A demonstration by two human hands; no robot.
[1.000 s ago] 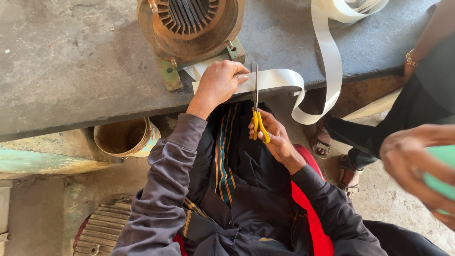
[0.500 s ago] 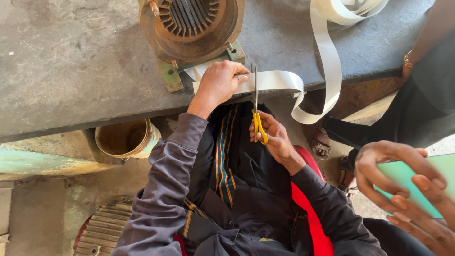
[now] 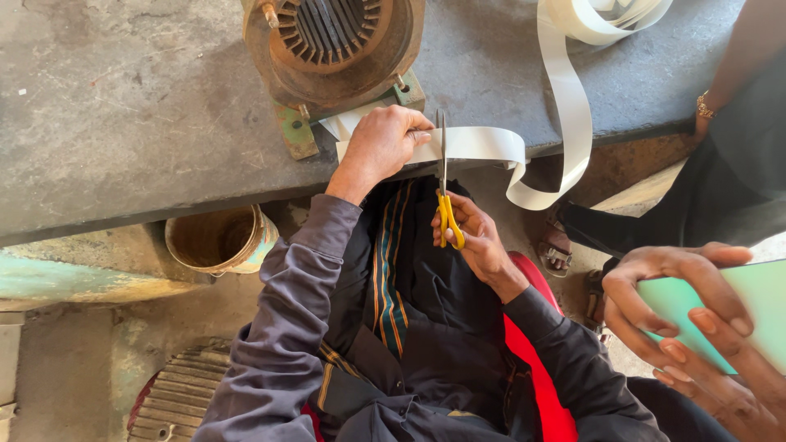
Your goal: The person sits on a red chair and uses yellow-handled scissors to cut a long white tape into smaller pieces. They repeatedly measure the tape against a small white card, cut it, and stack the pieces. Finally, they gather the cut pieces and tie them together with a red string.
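My left hand (image 3: 381, 147) presses a white strip (image 3: 479, 143) flat on the edge of the grey workbench (image 3: 123, 106), just below a rusty motor housing (image 3: 332, 49). My right hand (image 3: 483, 241) grips yellow-handled scissors (image 3: 446, 205) by the handles. The blades point up and lie across the strip right beside my left fingers. Past the blades the strip loops off the bench edge and runs up to a loose coil (image 3: 598, 16) at the back.
Another person's two hands (image 3: 679, 327) hold a green sheet (image 3: 737, 303) at the lower right. A second person in dark clothes (image 3: 737, 180) with a bracelet and a sandalled foot (image 3: 557, 245) stands at the right. A worn can (image 3: 217, 237) sits under the bench, and a ribbed metal cover (image 3: 176, 401) lies on the floor.
The other person's hands with the green sheet have come further left into view. My hands, the scissors and the strip have barely moved.
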